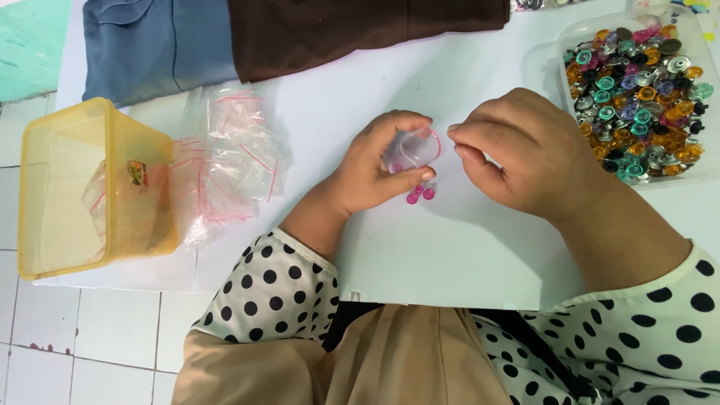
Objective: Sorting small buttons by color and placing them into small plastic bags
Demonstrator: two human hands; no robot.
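Note:
My left hand (379,166) holds a small clear plastic bag (415,149) with a red strip at its mouth, and the mouth is held apart. Pink round pieces (420,194) show at the bag's lower end, just under my thumb. My right hand (517,150) is just right of the bag, thumb and forefinger pinched together near the bag's mouth. I cannot tell whether anything small is between those fingertips. Both hands rest over a white sheet (420,247) on the floor.
A clear tray (712,97) at the right holds several small round pieces in orange, teal, pink, black and silver. A pile of clear bags (229,161) with red strips lies left, beside a yellow plastic box (90,191). Folded blue cloth (150,45) and brown cloth (352,30) lie at the top.

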